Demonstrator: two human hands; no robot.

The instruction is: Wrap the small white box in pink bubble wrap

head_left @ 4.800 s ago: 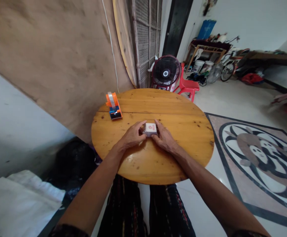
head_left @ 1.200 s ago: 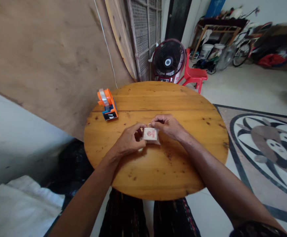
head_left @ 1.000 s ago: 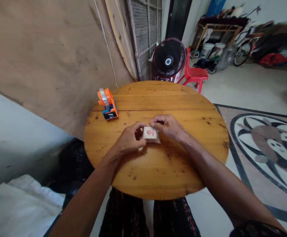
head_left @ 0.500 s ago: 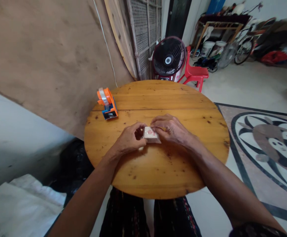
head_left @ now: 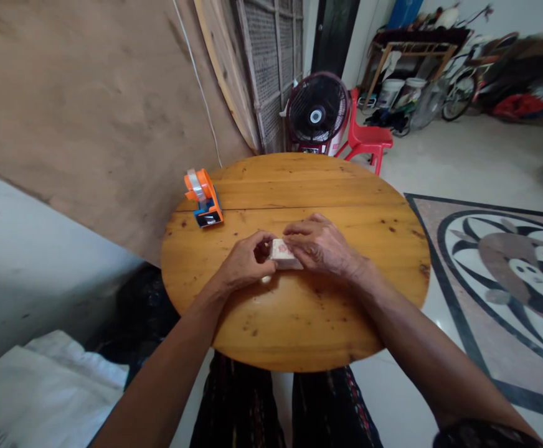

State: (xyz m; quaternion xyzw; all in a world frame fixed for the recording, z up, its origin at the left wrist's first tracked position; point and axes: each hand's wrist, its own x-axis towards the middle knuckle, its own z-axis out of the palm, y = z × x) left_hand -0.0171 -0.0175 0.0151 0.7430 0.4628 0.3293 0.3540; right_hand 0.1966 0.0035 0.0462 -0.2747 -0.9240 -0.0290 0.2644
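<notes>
A small whitish box [head_left: 283, 254] with a reddish print on top rests on the round wooden table [head_left: 262, 330]. My left hand [head_left: 248, 261] grips its left end, thumb at the near side and fingers curled behind. Over the right end lies my right hand [head_left: 325, 246], its fingers bent down onto the top and side. That hand covers the box's right part, so its exact finger contact is partly hidden.
An orange and blue tape dispenser [head_left: 205, 198] stands at the table's back left. Beyond the far edge are a fan [head_left: 317, 112] and a red chair [head_left: 369, 135]. A wooden board [head_left: 89, 112] leans along the left; a white sack [head_left: 42, 392] lies below.
My right hand has shifted over the box's right end, with its fingers flatter on it. The flared near-right flap or edge no longer sticks out. My left hand keeps its grip.
</notes>
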